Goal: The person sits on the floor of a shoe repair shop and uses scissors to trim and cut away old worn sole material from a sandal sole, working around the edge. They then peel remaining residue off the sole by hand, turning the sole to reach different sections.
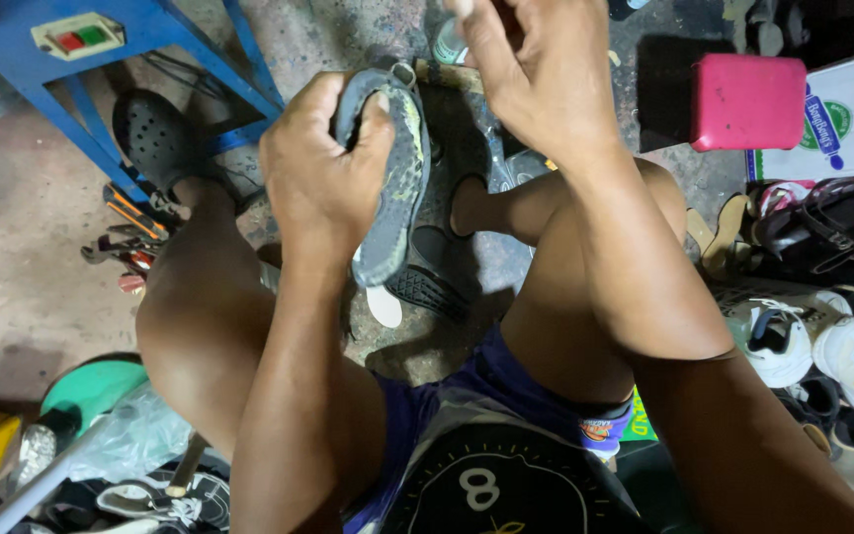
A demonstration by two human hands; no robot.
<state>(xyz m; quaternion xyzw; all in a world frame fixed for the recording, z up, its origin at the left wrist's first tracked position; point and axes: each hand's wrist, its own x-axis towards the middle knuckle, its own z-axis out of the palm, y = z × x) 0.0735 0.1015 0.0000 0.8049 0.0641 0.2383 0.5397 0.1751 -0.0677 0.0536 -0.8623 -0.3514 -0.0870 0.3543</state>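
1. Gripping a worn grey shoe (394,178) with yellowish mottling, the left hand (320,173) is closing around its upper end; the fingers are curling over the dark edge and the thumb is pressing on the sole side.
2. Hanging toe-down between the person's raised knees, the shoe is sitting above the stained concrete floor (22,257); its lower tip is pointing toward a pale insole (384,305) lying on the ground.
3. Working just above the shoe's top end, the right hand (536,74) is bunching its fingers near the upper edge of the view; whether it is pinching anything I cannot tell, since the fingertips are partly cut off.
4. Resting on the floor at the left, a black perforated clog (155,133) is covering the person's foot beside a blue metal frame (180,49); pliers and cutters (128,237) are lying near it.
5. Standing at the upper right, a pink box (748,101) is sitting well apart from the hands; white sneakers (822,346) and dark sandals (822,222) are piling up along the right side.
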